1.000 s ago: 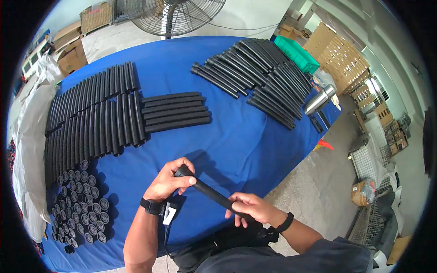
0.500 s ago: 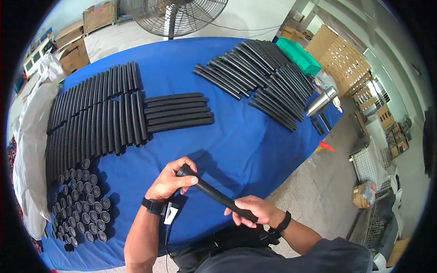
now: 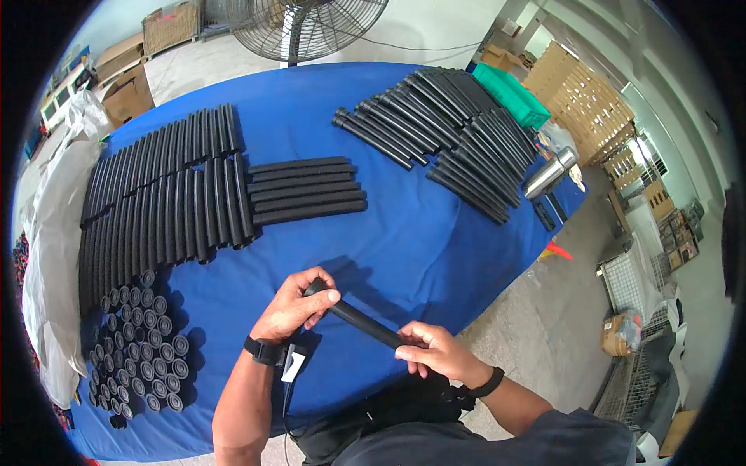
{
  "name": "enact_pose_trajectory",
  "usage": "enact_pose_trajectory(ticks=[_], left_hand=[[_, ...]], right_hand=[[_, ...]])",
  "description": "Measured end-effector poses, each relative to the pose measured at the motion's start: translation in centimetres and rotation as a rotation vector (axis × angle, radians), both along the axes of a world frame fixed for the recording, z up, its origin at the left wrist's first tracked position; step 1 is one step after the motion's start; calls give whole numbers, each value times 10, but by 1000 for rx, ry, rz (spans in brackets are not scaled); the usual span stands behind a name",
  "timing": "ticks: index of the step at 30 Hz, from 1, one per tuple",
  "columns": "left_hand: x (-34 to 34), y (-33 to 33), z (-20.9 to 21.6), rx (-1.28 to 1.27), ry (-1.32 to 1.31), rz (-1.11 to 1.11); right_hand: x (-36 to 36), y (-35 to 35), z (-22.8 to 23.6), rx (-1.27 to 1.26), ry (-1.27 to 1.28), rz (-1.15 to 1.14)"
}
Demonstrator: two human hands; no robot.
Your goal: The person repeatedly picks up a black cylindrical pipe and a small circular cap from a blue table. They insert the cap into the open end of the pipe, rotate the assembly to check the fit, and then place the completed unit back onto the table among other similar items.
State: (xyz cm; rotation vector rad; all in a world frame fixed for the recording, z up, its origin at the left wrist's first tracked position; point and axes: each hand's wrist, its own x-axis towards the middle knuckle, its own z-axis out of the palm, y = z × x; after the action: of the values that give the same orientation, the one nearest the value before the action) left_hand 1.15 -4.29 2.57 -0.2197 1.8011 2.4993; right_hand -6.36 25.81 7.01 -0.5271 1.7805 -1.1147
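Note:
Between my hands, above the near part of the table, slants a black tube [image 3: 364, 323]. My left hand [image 3: 297, 304] is closed around its upper left end, thumb on top, and a thicker black piece shows there. My right hand [image 3: 439, 352] grips the lower right end with thumb and fingers, which hide that tip. Close to my left forearm lie many round black caps [image 3: 148, 353] with grey ringed faces. Beyond them, long black tubes [image 3: 163, 202] rest side by side in rows. Several more tubes [image 3: 307, 190] lie crosswise beside those rows.
A blue cloth [image 3: 373, 248] covers the table. At the far right lie black tubes with thicker ends [image 3: 420, 116], a green bin [image 3: 509, 95] and a silver flask [image 3: 550, 172]. White plastic sheeting [image 3: 58, 256] hangs along the left edge. A large fan [image 3: 307, 27] stands behind.
My right hand has shifted slightly up and left, its fingers now covering the tube's lower tip, which showed before. Less of the tube is visible. My left hand has barely moved.

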Motion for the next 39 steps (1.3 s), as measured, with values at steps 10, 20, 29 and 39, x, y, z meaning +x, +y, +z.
enact_pose_trajectory(ticks=[10,20,29,39], left_hand=[[1,0,0,0,6,13],[0,1,-1,1,10,-2],[-1,0,-1,51,34,-13],[1,1,-1,50,44,2]], right_hand=[[0,9,-19,-85,-133,-1],[0,5,-17,-103,-70,23],[-4,7,-19,-161,-260,-39],[-2,8,-11,-110,-283,-8]])
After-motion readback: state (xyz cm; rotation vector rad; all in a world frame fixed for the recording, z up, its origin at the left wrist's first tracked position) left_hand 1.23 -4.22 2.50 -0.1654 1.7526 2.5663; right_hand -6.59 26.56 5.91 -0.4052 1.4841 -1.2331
